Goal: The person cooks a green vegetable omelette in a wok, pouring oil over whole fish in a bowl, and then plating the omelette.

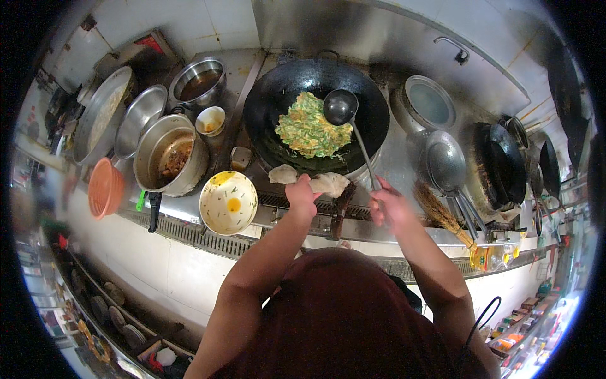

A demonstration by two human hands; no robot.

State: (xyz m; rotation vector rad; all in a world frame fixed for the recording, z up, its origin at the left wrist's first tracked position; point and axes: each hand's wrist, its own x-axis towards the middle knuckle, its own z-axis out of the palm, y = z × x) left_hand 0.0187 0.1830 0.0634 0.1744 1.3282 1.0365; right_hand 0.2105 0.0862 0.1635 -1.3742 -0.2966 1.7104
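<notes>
My left hand [301, 196] grips a pale folded cloth [331, 184] at the near rim of a large black wok [265, 113]; part of the rim there is hidden. In the wok lies a flat green-and-yellow egg mixture with chopped greens [310, 128]. My right hand [388, 203] is closed around the handle of a metal ladle [341, 108], whose bowl hangs over the mixture's right side. Left of my left hand, a white bowl [220, 192] holds a little yellow egg and green bits.
At left stand a deep pot [199, 161], a steel pot of brown liquid [180, 87], a small bowl [210, 110] and an orange plastic basket [105, 189]. On the right are a lidded pot [431, 102], a perforated strainer [445, 158], a straw brush [438, 208] and dark woks [506, 166].
</notes>
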